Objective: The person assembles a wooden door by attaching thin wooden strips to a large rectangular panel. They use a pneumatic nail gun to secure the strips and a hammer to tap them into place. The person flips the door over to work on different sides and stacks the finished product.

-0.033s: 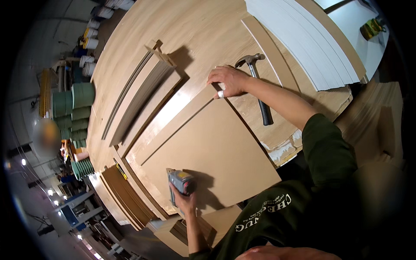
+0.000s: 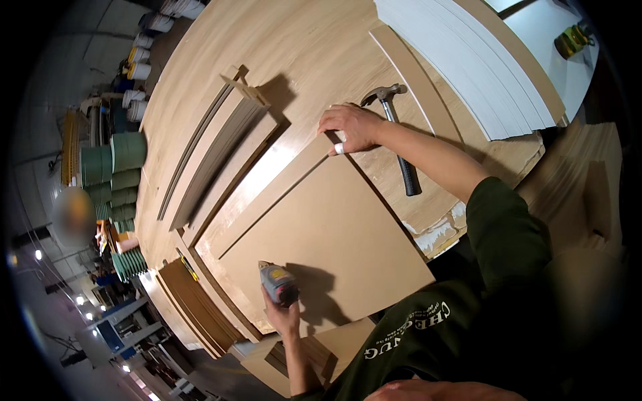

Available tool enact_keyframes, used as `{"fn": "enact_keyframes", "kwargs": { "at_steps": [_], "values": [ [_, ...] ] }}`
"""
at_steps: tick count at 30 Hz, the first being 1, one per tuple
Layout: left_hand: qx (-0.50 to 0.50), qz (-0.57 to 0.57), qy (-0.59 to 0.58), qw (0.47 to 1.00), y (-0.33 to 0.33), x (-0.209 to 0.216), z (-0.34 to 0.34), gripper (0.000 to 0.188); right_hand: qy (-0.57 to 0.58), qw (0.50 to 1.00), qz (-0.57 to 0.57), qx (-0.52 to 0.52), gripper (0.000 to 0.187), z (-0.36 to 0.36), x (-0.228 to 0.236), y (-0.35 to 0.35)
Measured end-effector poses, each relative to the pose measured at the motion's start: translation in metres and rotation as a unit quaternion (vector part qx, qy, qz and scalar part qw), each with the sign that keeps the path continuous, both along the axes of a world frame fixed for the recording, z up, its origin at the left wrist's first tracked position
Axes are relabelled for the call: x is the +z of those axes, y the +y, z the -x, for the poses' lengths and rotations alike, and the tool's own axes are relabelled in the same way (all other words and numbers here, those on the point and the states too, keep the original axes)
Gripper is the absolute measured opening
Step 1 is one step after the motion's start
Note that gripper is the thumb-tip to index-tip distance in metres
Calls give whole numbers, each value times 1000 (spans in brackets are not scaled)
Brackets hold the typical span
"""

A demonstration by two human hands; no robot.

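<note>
My left hand (image 2: 283, 317) grips a grey nail gun (image 2: 279, 286) with a red end cap, held over the left part of a flat tan panel (image 2: 334, 230). Its nose points toward the panel's far left side; whether it touches is unclear. Along the panel's far edge runs a narrow wooden strip (image 2: 277, 192). My right hand (image 2: 353, 128), with white tape round one finger, curls over the strip's right end at the panel's corner. Just right of that hand lies a claw hammer (image 2: 405, 167) with a black grip, partly behind my right forearm.
Stacked narrow boards (image 2: 217, 157) stand farther left on the wooden table (image 2: 314, 50). A white-edged panel stack (image 2: 468, 67) and a loose strip (image 2: 418, 87) lie at the far right. Brown sheets (image 2: 194, 301) sit at the left, with a yellow cutter (image 2: 188, 266) nearby.
The nail gun in my left hand has tilted slightly, so its side shows less. My right hand stays at the corner.
</note>
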State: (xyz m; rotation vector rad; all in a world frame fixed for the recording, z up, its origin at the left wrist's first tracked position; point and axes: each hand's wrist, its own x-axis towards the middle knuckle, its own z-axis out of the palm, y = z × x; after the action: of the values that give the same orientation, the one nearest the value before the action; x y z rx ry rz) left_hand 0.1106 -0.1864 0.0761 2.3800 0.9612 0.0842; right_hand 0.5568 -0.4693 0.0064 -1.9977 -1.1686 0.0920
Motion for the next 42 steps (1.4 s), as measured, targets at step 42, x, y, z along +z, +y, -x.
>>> {"fn": "enact_keyframes", "kwargs": {
  "at_steps": [42],
  "values": [
    [-172,259,106,944,-75,91,-312,14,-74,996,-37,-25,28,-7,-47,16]
  ]
}}
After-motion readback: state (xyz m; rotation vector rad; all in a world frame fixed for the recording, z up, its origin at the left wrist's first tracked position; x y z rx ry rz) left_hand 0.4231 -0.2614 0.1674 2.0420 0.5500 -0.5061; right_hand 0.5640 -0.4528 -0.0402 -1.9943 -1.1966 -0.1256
